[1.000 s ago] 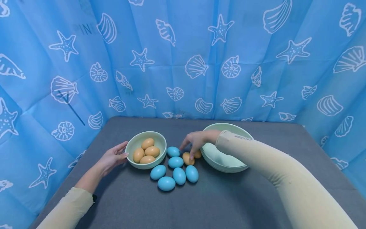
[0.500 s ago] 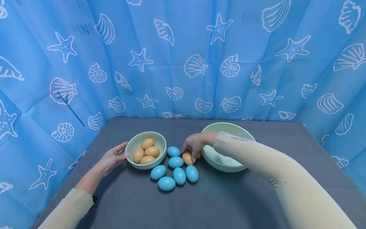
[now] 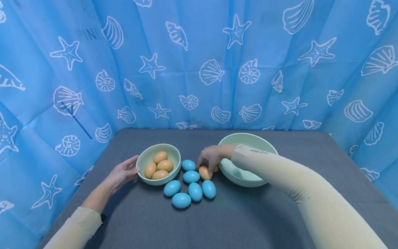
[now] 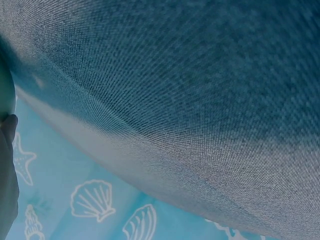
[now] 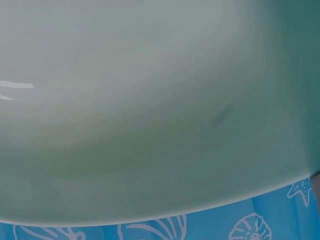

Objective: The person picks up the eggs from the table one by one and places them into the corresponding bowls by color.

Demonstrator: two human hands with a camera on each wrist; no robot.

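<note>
My left hand (image 3: 122,173) rests against the outer left side of a small pale-green bowl (image 3: 176,166), its fingers and thumb touching the wall; in the left wrist view a thumb or fingertip meets the bowl (image 4: 6,90) at the left edge. Several orange eggs (image 3: 165,165) lie inside. My right hand (image 3: 212,155) reaches down between the bowls and pinches an orange egg (image 3: 204,172) on the table. Another orange egg (image 3: 216,168) shows partly behind the thumb, close to a large pale-green bowl (image 3: 244,181). Several blue eggs (image 3: 195,191) lie clustered to its left and in front.
The grey cloth-covered table (image 3: 149,224) ends at a blue curtain (image 3: 199,90) with white sea shapes. My right forearm sleeve (image 3: 280,173) crosses over the large bowl, hiding part of it. The large bowl's inside (image 5: 150,100) fills the right wrist view.
My right hand's thumb and fingers have closed in on the orange egg, with the egg barely shifted. The left hand and small bowl stay in place.
</note>
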